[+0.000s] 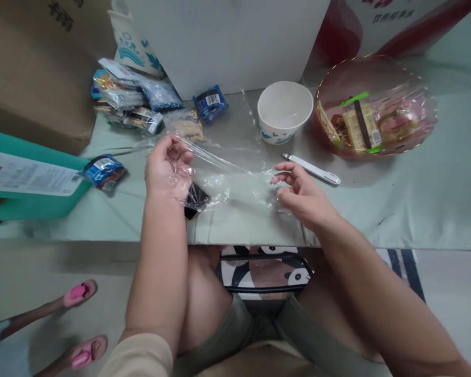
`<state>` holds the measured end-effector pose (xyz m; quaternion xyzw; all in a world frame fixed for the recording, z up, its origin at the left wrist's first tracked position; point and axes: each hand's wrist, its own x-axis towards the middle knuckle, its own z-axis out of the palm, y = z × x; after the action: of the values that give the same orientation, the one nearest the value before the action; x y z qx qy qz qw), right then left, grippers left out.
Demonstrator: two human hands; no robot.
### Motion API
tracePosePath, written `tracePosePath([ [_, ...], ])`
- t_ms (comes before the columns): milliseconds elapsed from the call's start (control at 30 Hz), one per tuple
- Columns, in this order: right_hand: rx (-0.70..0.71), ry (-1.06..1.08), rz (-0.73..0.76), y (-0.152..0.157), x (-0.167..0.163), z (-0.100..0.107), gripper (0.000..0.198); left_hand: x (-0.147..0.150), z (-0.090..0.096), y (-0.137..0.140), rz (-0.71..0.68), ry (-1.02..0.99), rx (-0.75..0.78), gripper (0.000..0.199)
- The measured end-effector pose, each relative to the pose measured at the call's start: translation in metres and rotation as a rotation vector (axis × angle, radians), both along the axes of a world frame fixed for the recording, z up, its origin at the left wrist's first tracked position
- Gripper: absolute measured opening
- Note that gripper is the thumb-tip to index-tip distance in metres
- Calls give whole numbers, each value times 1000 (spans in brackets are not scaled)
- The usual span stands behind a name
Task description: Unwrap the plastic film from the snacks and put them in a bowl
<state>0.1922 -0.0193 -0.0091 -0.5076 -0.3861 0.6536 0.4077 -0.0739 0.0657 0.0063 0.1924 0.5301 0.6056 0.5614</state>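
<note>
A clear plastic bag [231,183] is spread between my two hands, just above the table's front part. My left hand [168,170] is closed on its upper left edge, with film bunched against the palm and wrist. My right hand [304,196] is at the bag's right end, fingers curled but apart from the thumb; the film reaches its fingertips. Partly under the film lies a dark, flat object [196,200], its kind unclear. Just beyond my right hand is a white bag-sealing clip or similar slim tool [314,169].
A white paper bowl [284,112] stands beyond the bag, beside a pink transparent bowl [324,128] with packaged snacks. Snack packets [127,99] pile up at the back left; blue packets [211,104] lie apart. A green carrier [63,209] borders the left. Someone's pink sandals [87,352] show below.
</note>
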Motion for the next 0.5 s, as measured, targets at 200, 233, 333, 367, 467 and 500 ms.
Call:
tracePosePath([
  [200, -207, 61, 102, -6, -9, 3, 78, 30, 29, -10, 129, -46, -148, 15],
  [233, -220, 63, 128, -5, -10, 2, 83, 35, 31, -10, 108, -52, -156, 19],
  [333, -141, 69, 147, -4, -4, 0, 80, 42, 32, -11, 37, -54, -160, 22],
  [367, -93, 73, 127, -4, 1, 1, 72, 43, 31, -11, 13, -49, -163, 21],
  [467, -7, 99, 171, -10, 21, 11, 38, 43, 30, -11, -44, -48, -187, 18],
  [500, -4, 113, 228, -12, 27, 14, 32, 42, 30, -11, -53, -51, -201, 18],
])
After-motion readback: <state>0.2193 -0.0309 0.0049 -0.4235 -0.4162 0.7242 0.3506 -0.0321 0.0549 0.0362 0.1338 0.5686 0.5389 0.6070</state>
